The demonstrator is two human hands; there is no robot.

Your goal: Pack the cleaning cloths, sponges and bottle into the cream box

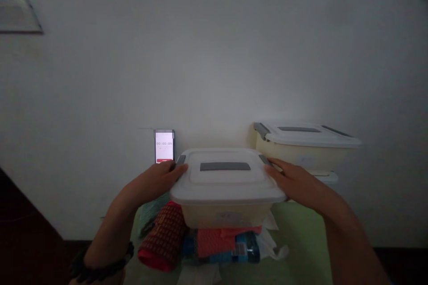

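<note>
A cream storage box with a white lid and a grey strip on top is held level between my hands. My left hand grips its left end by the grey latch. On the opposite end, my right hand is closed around the rim by the other latch. Below the box lie a rolled red-and-dark woven cloth, a pinkish-red cloth and a blue plastic-wrapped roll. White plastic sticks out beside them. The box hides part of these things.
A second lidded box sits at the back right, on top of another white-lidded one. Against the wall stands a phone with a timer showing. Pale green cloth covers the surface. A teal cloth lies left.
</note>
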